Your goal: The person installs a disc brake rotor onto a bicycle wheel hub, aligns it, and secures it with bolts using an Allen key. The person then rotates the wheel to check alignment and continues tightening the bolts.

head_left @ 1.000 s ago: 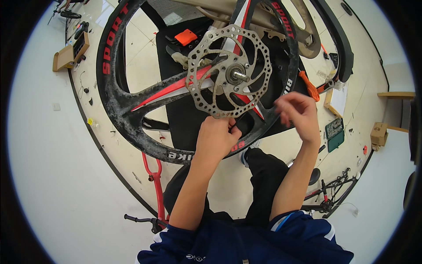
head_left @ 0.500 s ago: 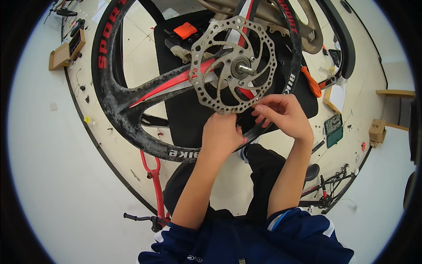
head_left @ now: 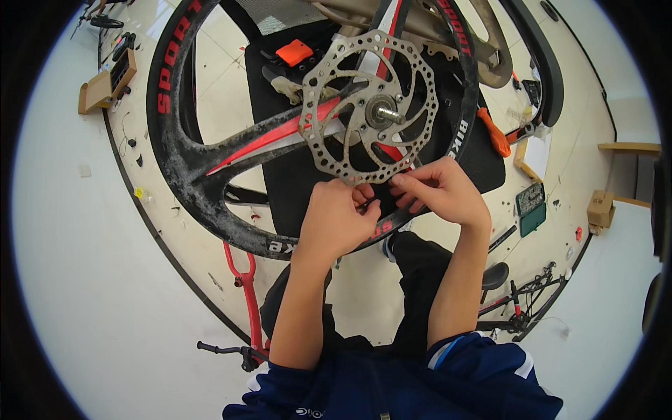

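Observation:
A bicycle wheel [head_left: 166,143] with broad black, red and white spokes lies in front of me. On its hub sits a disc brake rotor [head_left: 362,115], a drilled metal ring, with a threaded axle [head_left: 389,115] sticking out. Just below the rotor's near edge, my left hand [head_left: 337,218] is closed, thumb toward the curled fingers, around something small and dark that I cannot make out. My right hand [head_left: 446,194] pinches thumb and fingertips together at the rotor's lower right edge. Whatever lies in that pinch is too small to name.
Beneath the wheel is a black stool-like surface [head_left: 490,171] bearing an orange object [head_left: 294,52]. An orange-handled screwdriver [head_left: 495,133] lies at its right. Beyond are a green case [head_left: 532,210], an opened cardboard box [head_left: 96,92] and a red bike frame [head_left: 252,297].
My left hand has shifted left and slightly nearer, its fingers now showing. My right hand has moved slightly left and down, its fingertips drawing together. The rotor and wheel have shifted slightly.

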Tool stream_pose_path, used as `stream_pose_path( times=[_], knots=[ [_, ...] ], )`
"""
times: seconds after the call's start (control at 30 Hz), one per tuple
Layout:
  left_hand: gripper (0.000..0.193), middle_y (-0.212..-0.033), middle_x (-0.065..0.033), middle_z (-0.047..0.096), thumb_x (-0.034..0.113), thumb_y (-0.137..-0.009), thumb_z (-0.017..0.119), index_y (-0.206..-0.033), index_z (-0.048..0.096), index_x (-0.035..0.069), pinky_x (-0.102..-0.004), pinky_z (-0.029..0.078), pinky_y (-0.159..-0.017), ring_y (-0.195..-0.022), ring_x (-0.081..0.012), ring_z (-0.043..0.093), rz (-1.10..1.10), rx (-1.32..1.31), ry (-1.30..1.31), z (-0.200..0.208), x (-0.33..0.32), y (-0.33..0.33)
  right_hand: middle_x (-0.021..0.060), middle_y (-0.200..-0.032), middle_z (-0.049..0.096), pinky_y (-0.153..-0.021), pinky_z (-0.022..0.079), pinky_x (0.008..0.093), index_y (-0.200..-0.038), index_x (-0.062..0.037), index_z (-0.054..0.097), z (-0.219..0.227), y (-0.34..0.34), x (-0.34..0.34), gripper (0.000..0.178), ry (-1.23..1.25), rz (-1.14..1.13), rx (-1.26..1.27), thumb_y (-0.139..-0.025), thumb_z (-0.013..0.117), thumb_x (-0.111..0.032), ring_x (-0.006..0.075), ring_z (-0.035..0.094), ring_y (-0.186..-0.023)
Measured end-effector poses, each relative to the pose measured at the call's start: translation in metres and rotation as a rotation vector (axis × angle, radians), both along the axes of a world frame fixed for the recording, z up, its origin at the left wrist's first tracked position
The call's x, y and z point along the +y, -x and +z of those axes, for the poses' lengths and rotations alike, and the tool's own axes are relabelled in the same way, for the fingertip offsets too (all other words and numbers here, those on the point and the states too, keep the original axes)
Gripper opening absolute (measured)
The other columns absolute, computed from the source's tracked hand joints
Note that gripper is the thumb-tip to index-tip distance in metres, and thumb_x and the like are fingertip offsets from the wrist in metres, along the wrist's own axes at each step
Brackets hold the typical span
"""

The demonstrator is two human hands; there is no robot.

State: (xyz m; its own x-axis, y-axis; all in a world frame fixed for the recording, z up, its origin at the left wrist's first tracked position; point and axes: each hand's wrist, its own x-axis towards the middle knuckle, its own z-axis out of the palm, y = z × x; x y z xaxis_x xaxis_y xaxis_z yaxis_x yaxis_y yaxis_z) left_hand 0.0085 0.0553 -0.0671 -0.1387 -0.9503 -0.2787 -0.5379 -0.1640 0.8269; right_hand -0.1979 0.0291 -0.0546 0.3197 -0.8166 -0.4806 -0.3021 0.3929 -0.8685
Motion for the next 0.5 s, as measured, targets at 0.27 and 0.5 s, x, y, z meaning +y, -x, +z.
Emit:
stream_pose_path(
  times=[0.27,0.5],
  knots=[
    [0.013,-0.065,-0.0099,0.069,0.006,-0.079,0.075,-0.081,0.069,-0.006,-0.0214,0.049,-0.058,-0.054,-0.0076,0.064,-0.035,0.220,-0.041,0.020,0.003,0.002,0.0097,-0.077,0.072,-0.064,0.057,0.0252,-0.101,0.0068,0.073,-0.008,-0.012,0.002,0.022,0.041,0.172,-0.111,-0.095,0.061,-0.010,0.0112,0.070,-0.071],
    [0.009,-0.078,-0.0073,0.073,0.001,-0.077,0.077,-0.084,0.071,0.002,-0.0239,0.053,-0.060,-0.065,-0.0126,0.069,-0.008,0.443,0.303,0.016,0.018,-0.001,0.0156,-0.088,0.074,-0.072,0.058,0.0244,-0.099,0.0108,0.071,0.011,0.006,0.008,0.014,0.082,0.128,-0.446,-0.090,0.065,0.003,0.0154,0.073,-0.082]
  ],
)
